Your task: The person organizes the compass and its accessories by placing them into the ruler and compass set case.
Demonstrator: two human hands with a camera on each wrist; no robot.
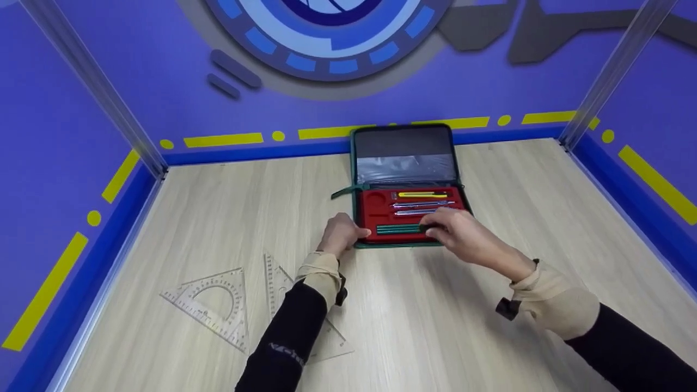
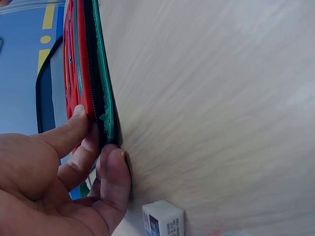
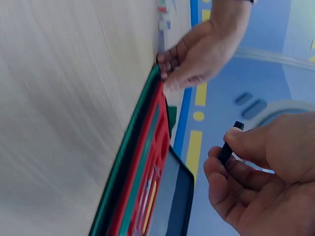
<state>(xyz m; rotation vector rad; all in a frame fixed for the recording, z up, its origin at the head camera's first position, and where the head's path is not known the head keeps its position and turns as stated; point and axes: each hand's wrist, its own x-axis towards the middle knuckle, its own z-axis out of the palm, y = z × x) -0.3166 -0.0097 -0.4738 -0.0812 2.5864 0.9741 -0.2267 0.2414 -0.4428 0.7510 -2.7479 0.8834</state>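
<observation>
A green zip case (image 1: 356, 198) lies unfolded, with a dark lid (image 1: 403, 142) and a red tray (image 1: 375, 209). My left hand (image 1: 340, 234) grips the case's near left corner, thumb (image 2: 78, 115) on the tray's rim and fingers at the green edge. Over the tray's near right part, my right hand (image 1: 463, 234) pinches a small black bar-shaped piece (image 3: 230, 147) between thumb and fingers. Green pencils (image 1: 397, 229) lie in the front slot beside that hand. Behind them sit slim metal tools (image 1: 422, 204) and a yellow utility knife (image 1: 422, 194).
Two clear set squares lie on the table: one with a protractor arc (image 1: 239, 310) at the left, another (image 1: 269, 277) partly under my left forearm. A small white box (image 2: 167, 219) stands near my left hand. Blue printed walls (image 1: 163, 98) enclose the table.
</observation>
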